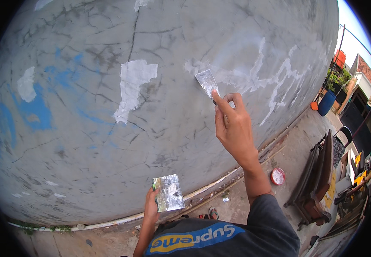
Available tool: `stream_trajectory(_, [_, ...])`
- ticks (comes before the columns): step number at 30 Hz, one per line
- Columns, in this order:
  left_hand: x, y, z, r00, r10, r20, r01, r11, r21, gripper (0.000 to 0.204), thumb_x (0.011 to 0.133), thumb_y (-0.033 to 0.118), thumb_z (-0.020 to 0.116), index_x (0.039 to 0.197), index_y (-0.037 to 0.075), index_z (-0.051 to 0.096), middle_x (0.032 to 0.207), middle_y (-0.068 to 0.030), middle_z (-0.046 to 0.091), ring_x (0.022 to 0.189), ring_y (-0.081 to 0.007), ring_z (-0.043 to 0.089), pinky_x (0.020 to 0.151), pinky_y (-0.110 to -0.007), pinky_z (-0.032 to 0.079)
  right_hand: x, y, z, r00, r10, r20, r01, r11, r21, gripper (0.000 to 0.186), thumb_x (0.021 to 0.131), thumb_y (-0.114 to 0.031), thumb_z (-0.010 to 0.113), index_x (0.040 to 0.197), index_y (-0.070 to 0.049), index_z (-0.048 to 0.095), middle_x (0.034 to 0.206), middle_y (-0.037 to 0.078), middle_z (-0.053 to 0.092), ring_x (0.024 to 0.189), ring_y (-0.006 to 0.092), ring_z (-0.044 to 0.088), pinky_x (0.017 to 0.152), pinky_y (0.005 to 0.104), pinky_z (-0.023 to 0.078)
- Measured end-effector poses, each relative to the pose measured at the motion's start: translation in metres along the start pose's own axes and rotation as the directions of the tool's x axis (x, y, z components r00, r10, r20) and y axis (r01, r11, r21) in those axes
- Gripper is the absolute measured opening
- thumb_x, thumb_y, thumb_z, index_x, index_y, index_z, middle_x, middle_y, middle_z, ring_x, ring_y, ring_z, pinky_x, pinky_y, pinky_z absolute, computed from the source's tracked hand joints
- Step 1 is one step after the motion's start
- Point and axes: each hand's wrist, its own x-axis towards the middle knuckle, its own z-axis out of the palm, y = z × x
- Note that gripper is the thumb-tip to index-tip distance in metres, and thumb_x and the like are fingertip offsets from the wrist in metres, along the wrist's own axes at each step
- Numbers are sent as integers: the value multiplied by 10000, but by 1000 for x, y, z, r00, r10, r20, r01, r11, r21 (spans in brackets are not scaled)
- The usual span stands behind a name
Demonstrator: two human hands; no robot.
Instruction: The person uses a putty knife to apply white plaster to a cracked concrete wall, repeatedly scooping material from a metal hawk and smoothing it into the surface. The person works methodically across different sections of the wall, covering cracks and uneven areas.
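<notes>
My right hand (236,126) is closed round the handle of a putty knife (207,80), its broad metal blade up against the cracked grey wall (177,115). Pale filler streaks (236,79) spread over the wall beside the blade and to its right. Lower down, my left hand (151,206) grips a flat square metal plate (168,192) by its left edge. A dab of white filler lies on the plate's shiny face. Left of the putty knife, a white filler patch (135,83) covers part of a long vertical crack.
A white pipe (121,221) runs along the wall's foot. On the ground at right sit a red-rimmed tub of white paste (277,176) and a dark wooden bench (316,180). Boards and clutter (356,171) pile beyond it. Farther off stands a blue barrel (326,103).
</notes>
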Motion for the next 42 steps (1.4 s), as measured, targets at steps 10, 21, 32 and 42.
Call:
stream_trajectory(10, [-7, 7, 2, 999, -12, -49, 10, 1000, -29, 383, 957, 172, 410, 1297, 23, 504, 1178, -93, 615, 1063, -183, 622, 915, -323, 509, 36, 29, 23, 913, -370, -172, 371, 928, -30, 600, 799, 128, 653, 1351, -97, 589, 989, 79, 521, 547, 150, 502, 497, 302, 424])
stream_trajectory(21, [-6, 5, 5, 1000, 10, -28, -12, 998, -64, 390, 941, 172, 427, 1285, 7, 507, 1171, -106, 620, 1063, -198, 625, 903, -337, 518, -6, 32, 4, 991, -127, 42, 125, 991, 42, 451, 854, 116, 616, 1277, -39, 634, 906, 91, 565, 642, 158, 522, 568, 267, 442])
stream_trajectory(32, [-4, 0, 9, 1000, -8, -10, 8, 1000, -6, 426, 948, 212, 457, 1325, 19, 491, 1182, -99, 615, 1064, -197, 620, 941, -346, 496, 28, -32, 8, 996, -93, -2, 93, 995, -28, 401, 884, 64, 581, 1277, -9, 606, 854, 129, 564, 638, 257, 569, 591, 334, 461])
stream_trajectory(42, [-4, -1, 2, 1000, 17, 16, -17, 1000, -19, 389, 949, 205, 443, 1289, 26, 508, 1167, -96, 618, 1049, -187, 628, 921, -345, 509, 24, -33, -18, 996, -84, 16, 84, 996, 11, 392, 880, 52, 591, 1268, -5, 605, 840, 122, 548, 600, 266, 544, 583, 354, 452])
